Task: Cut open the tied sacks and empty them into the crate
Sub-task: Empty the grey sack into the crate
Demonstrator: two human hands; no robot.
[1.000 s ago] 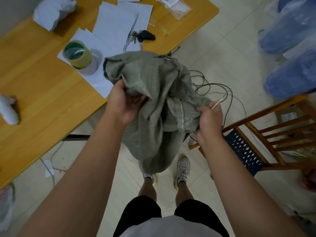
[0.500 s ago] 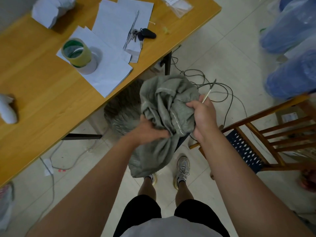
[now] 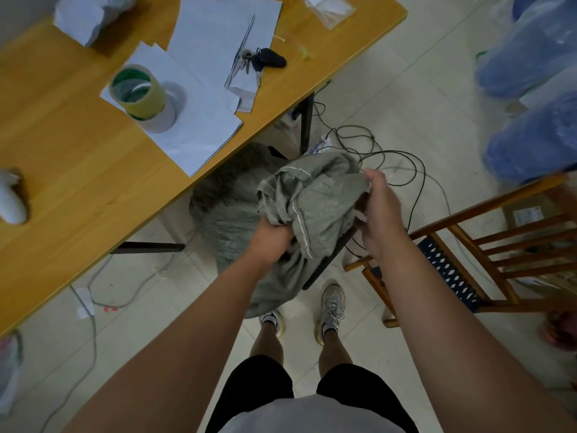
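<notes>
Wooden table [image 3: 78, 170] fills the upper left, with white paper sheets [image 3: 199, 98] spread across it. Pale floor tiles [image 3: 390, 98] are seen beyond the table edge, strewn with black cables [image 3: 415, 179]. A wooden chair [image 3: 487, 245] with a blue woven seat is placed at the right. Beneath the table edge a full grey sack [image 3: 224, 210] is set on the floor. In front of it, a limp grey sack [image 3: 312, 210] is held bunched above the person's shoes. Its lower folds are gripped by the left hand [image 3: 271, 242], fingers curled into the cloth. Its upper right edge is pinched by the right hand [image 3: 381, 210], thumb and fingers closed on the fabric. A roll of tape [image 3: 139, 92] is stood on the papers, and a bunch of keys [image 3: 260, 60] is laid near the table's far edge.
</notes>
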